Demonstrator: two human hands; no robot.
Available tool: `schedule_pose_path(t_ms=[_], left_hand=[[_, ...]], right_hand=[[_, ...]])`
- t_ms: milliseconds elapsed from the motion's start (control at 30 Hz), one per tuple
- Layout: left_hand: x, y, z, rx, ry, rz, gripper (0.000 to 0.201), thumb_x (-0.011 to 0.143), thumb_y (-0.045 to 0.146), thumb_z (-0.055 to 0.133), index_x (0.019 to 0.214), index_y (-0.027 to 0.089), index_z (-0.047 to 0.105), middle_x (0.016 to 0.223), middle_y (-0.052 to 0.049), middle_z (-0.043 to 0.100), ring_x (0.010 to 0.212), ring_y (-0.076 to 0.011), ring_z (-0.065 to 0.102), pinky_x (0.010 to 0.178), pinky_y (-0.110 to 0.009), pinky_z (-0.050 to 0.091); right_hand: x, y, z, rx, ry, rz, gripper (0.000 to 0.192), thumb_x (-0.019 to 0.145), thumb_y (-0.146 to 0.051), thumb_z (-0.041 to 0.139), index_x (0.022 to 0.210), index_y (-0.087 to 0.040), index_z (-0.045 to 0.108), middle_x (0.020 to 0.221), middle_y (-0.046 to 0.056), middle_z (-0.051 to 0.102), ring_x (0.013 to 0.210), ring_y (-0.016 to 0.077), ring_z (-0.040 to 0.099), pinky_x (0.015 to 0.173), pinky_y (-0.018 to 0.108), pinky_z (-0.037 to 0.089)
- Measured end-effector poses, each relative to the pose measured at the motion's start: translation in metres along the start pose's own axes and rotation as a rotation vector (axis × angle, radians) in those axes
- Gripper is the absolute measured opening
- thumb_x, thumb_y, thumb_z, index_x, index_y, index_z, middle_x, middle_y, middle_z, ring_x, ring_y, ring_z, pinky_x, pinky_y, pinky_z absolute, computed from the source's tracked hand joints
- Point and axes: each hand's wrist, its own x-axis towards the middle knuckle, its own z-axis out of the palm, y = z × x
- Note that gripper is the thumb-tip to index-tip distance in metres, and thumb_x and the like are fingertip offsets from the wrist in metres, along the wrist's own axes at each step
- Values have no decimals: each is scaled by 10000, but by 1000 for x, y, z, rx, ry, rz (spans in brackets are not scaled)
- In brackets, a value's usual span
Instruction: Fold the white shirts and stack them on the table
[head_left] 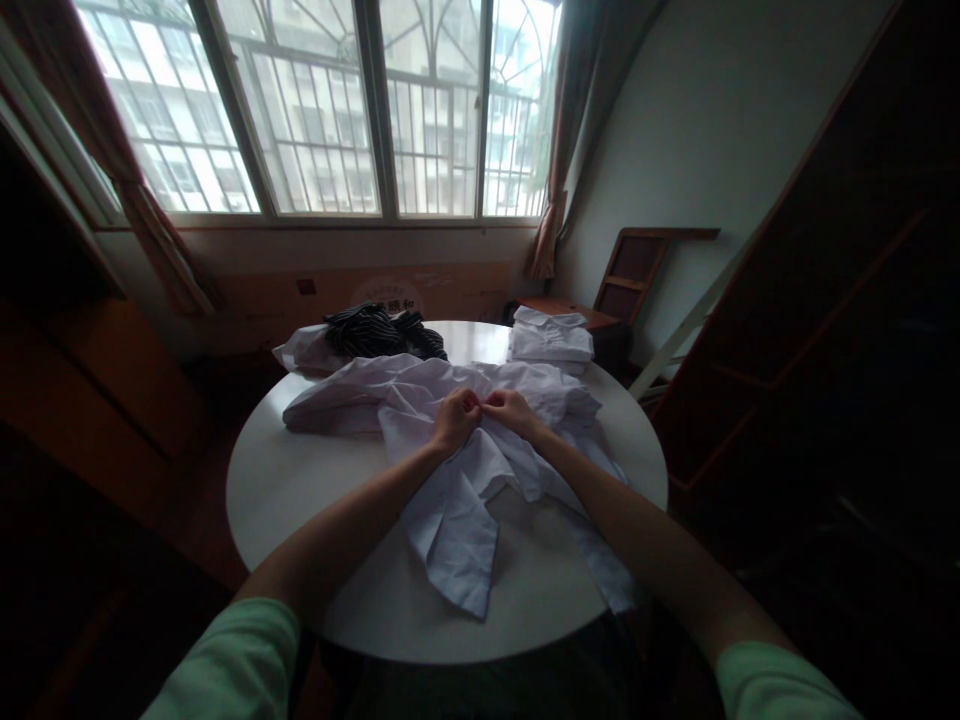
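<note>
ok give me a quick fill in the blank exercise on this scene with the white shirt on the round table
1. Both hands, left hand and right hand, pinch the crumpled white cotton shirt on the round white ____.
2. The dark striped garment lies on the table's far side, toward the ____.
3. The stack of folded white clothes sits to the ____ of the striped garment.

Missing words: table; window; right

Ahead of you a round white table, a dark striped garment heaped at its far edge, a folded white stack far right, a barred window with curtains, a wooden chair by the wall.
</note>
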Motion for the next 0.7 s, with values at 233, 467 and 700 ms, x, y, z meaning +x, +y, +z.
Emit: schedule_pose_path(t_ms=[233,467,700], left_hand=[[2,-3,2,-34,-16,-71,80,656,114,542,705,167,579,634,16,542,600,-114,493,567,-222,356],[6,-8,5,-56,-13,-89,119,689,91,507,738,162,589,681,-11,602,637,-125,536,621,-240,401],[10,-12,3,-147,-50,-140,83,647,98,531,662,154,589,626,8,586,621,-116,533,628,-240,415]], right_hand=[[1,2,0,31,-11,11,122,691,-223,591,691,-115,648,679,39,651,634,141,576,562,213,403],[3,4,-1,53,-33,8,134,701,-221,573,717,-115,652,701,40,654,649,142,575,597,221,414],[4,4,-2,42,-58,37,135,704,-224,566,729,-126,655,710,33,658,667,146,580,610,222,419]])
